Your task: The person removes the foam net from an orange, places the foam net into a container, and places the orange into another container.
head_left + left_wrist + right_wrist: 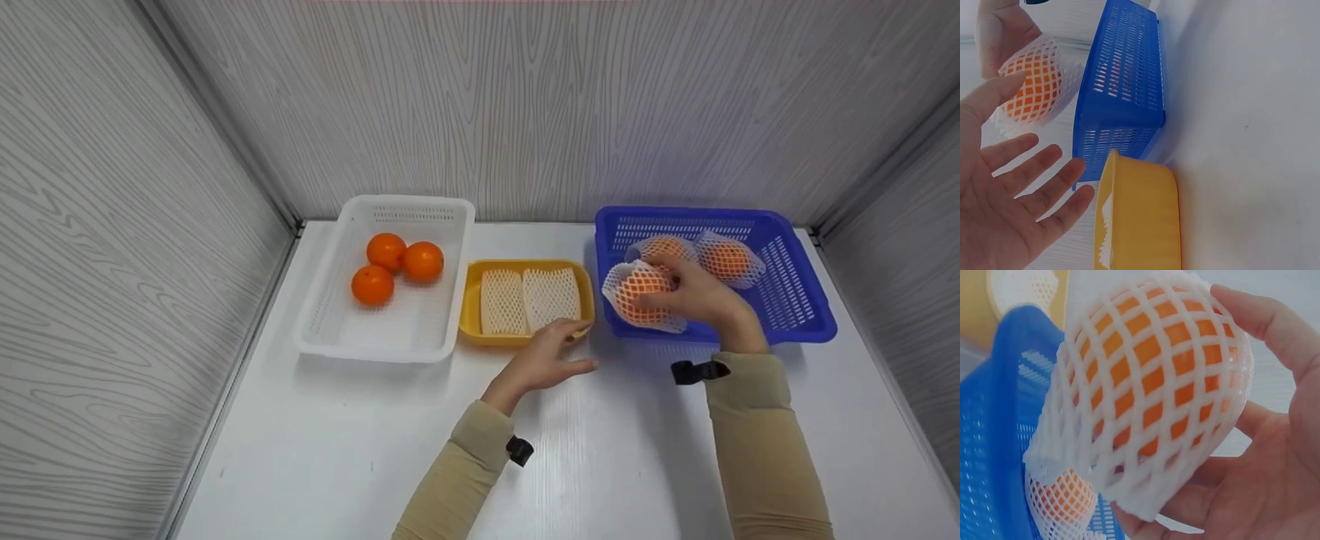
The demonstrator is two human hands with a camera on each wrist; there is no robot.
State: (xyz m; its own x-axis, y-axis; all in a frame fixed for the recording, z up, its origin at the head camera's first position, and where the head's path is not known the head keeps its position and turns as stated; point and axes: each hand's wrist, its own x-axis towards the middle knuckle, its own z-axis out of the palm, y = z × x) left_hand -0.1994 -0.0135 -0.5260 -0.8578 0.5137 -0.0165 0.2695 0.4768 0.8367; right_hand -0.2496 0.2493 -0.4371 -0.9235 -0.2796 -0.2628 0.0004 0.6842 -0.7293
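Note:
My right hand (694, 296) grips an orange in a white foam net (643, 294) above the near left corner of the blue basket (806, 330). In the right wrist view, thumb and fingers curl round the netted orange (1151, 377). Two more netted oranges, one at the back right (727, 260) and one partly hidden (664, 246), lie in that basket. My left hand (544, 358), fingers spread and holding nothing, is over the near right edge of the yellow tray (480, 340). Two flat foam nets (501, 302) lie side by side in the tray.
A white basket (319, 349) stands on the left with three bare oranges (423, 262) inside. All three containers stand in a row on the white table (360, 442). Wood-grain panels (510, 105) enclose the back and both sides.

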